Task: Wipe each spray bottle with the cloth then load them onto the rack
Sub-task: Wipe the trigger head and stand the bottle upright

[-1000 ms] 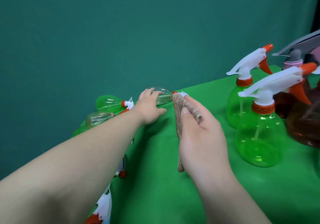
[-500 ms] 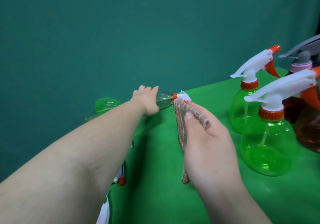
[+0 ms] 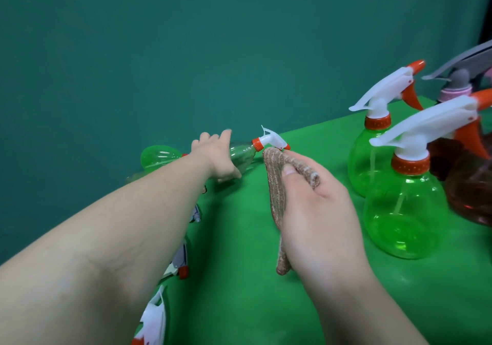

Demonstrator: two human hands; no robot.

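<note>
Left hand (image 3: 217, 158) wraps one clear bottle (image 3: 241, 155) round its body, fingers over the top, thumb underneath. The bottle lies on its side, low over the green table (image 3: 239, 278); contact with the table unclear. Its white trigger head (image 3: 271, 140), orange collar, sticks out of the grip toward the right hand (image 3: 319, 211).

Right hand pinches one folded brown cloth (image 3: 277, 185), thumb pressing it against the fingers. The cloth's top fold is just under the white trigger head, touching or not, can't tell. The cloth's tail hangs below the grip.

Beyond the left grip: one lying green bottle (image 3: 159, 155), on its side. Beside the left forearm: two partly hidden spray heads, upper head (image 3: 182, 267) and lower head (image 3: 153, 320).

Right of the cloth grip: two upright green bottles, near green bottle (image 3: 404, 211) and far green bottle (image 3: 370, 158), just beside each other. Further right: one reddish bottle (image 3: 474, 193), cut by the frame edge, and one grey trigger head (image 3: 458, 78) with a pink collar behind.
</note>
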